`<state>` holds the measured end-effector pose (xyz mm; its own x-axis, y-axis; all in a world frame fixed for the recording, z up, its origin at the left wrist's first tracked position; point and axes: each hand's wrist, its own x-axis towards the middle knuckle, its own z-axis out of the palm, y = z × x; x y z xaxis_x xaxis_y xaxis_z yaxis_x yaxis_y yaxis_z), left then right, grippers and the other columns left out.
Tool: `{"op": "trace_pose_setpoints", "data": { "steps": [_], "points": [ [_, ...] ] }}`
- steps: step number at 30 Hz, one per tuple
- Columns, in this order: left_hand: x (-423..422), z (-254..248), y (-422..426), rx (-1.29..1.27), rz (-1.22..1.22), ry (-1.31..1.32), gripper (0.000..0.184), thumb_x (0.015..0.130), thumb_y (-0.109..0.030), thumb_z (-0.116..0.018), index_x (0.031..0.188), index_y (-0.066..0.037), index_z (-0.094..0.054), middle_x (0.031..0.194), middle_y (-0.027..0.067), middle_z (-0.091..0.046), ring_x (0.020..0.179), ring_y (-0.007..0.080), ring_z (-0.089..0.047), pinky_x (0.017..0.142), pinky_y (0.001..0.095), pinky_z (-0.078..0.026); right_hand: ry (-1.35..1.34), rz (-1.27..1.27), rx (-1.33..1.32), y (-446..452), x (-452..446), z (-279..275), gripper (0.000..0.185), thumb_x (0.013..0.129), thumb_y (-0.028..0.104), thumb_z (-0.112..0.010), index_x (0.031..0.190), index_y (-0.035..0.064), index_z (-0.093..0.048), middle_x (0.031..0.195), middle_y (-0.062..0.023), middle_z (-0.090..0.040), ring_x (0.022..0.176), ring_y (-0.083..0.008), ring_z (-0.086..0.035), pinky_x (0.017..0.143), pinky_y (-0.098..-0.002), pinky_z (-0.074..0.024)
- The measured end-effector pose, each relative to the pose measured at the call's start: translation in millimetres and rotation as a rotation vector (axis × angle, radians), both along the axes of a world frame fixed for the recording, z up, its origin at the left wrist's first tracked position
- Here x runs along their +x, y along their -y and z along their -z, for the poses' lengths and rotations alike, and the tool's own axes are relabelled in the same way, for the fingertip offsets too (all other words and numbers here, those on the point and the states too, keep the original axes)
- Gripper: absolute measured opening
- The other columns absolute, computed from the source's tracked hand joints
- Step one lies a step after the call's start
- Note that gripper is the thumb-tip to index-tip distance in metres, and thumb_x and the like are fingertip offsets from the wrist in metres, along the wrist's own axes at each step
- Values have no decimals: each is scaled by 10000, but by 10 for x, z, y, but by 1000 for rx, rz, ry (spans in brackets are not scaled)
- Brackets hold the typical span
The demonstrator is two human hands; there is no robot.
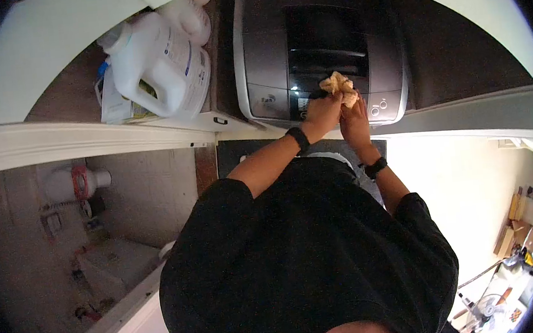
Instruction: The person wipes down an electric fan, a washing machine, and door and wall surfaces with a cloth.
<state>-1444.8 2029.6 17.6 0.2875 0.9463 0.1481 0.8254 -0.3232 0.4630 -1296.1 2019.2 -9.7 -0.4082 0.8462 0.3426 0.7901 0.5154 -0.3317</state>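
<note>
cloth: crumpled yellowish cloth (338, 87), bunched up on the near part of the appliance (263, 61), over the lower end of its glossy dark center panel (324, 29)
cloth vs grip: most of it sticks out on the far side of the fingers; near end sits between the two hands, at the fingertips
left hand (322, 117): fingers bent and drawn together at near left edge of cloth, pinching its near end; exact finger contact partly hidden
right hand (355, 124): fingers close together, reaching away from the body to near right part of cloth, touching it; can't tell how firmly it grips
hand spacing: side by side, fingertips meeting around the cloth's near end
wrists: black band on each
appliance: dark gray top, silver rim; small lit display (303, 104) just left of left hand's fingers, round buttons (376, 109) right of right hand
far left: white jug (168, 73) with handle, tilted in view, beside pinkish-white container (191, 19) and a box (121, 108), all left of appliance
near: black shirt (306, 246), forearms extending to the appliance
near right: fan (490, 305) among clutter, well apart from hands
</note>
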Motion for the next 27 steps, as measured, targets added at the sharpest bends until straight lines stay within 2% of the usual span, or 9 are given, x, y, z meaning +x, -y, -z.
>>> {"op": "trace_pose_setpoints", "data": {
  "steps": [5, 10, 12, 15, 16, 19, 22, 24, 27],
  "points": [
    [-524, 62, 78, -45, -105, -19, 293, 800, -108, -624, 1061, 0, -544, 775, 191, -667, 657, 351, -662, 557, 469, -535, -10, -152, -12, -110, -498, 128, 458, 802, 111, -636, 1249, 36, -571, 1412, -283, -384, 1370, -435, -302, 1143, -525, -249],
    [-1095, 112, 199, -37, -349, -64, 441, 812, -145, -636, 1212, -7, -509, 820, 201, -666, 689, 361, -656, 579, 456, -534, -23, -300, 48, -268, -1134, 158, 336, 866, 143, -566, 1185, 74, -643, 1485, -238, -337, 1393, -397, -290, 1158, -521, -211],
    [-1305, 88, 262, -28, -413, -49, 516, 815, -146, -610, 1279, 18, -454, 880, 198, -673, 751, 358, -671, 607, 448, -537, 30, -370, 62, -338, -1375, 224, 396, 864, 147, -587, 1251, 63, -593, 1467, -221, -356, 1408, -376, -272, 1158, -521, -206],
    [-1541, 127, 401, -125, -591, -108, 488, 808, -152, -633, 1234, 18, -466, 884, 206, -670, 789, 366, -668, 653, 454, -536, 65, -473, 33, -286, -1736, 81, 378, 869, 158, -574, 1238, 86, -617, 1491, -183, -348, 1413, -354, -264, 1172, -506, -177],
    [-1608, 158, 482, -24, -631, -19, 512, 812, -241, -688, 1234, -12, -509, 893, 207, -662, 757, 369, -659, 627, 467, -540, 70, -504, 9, -240, -1824, 54, 357, 872, 162, -563, 1215, 101, -642, 1507, -168, -339, 1412, -349, -265, 1178, -498, -164],
    [-1712, 216, 718, -277, -703, -35, 374, 805, -151, -653, 1109, -4, -492, 902, 208, -666, 820, 378, -665, 689, 467, -535, 141, -611, -75, -89, -1977, 74, 367, 880, 169, -550, 1231, 108, -637, 1513, -160, -332, 1419, -335, -251, 1185, -489, -146],
    [-1775, 659, 1123, -240, -742, 22, 296, 819, -190, -638, 1047, -24, -548, 927, 197, -669, 825, 380, -664, 694, 461, -538, 313, -758, -108, 133, -2048, 112, 365, 898, 154, -518, 1242, 103, -626, 1510, -159, -337, 1414, -344, -261, 1183, -474, -174],
    [-1792, 794, 1353, -389, -707, -13, 367, 848, -313, -621, 1078, -30, -579, 893, 202, -667, 794, 393, -660, 687, 479, -541, 266, -828, -101, 248, -1998, 670, 361, 892, 139, -529, 1238, 93, -623, 1477, -174, -387, 1369, -347, -352, 1162, -471, -235],
    [-1708, 518, 1803, -559, -626, -24, 282, 818, -262, -636, 1006, -55, -605, 924, 169, -678, 857, 361, -665, 705, 457, -539, 307, -1101, -600, 444, -1895, 475, 331, 893, 165, -585, 1202, 51, -613, 1332, -196, -510, 1278, -352, -445, 1095, -449, -326]
  ]
}}
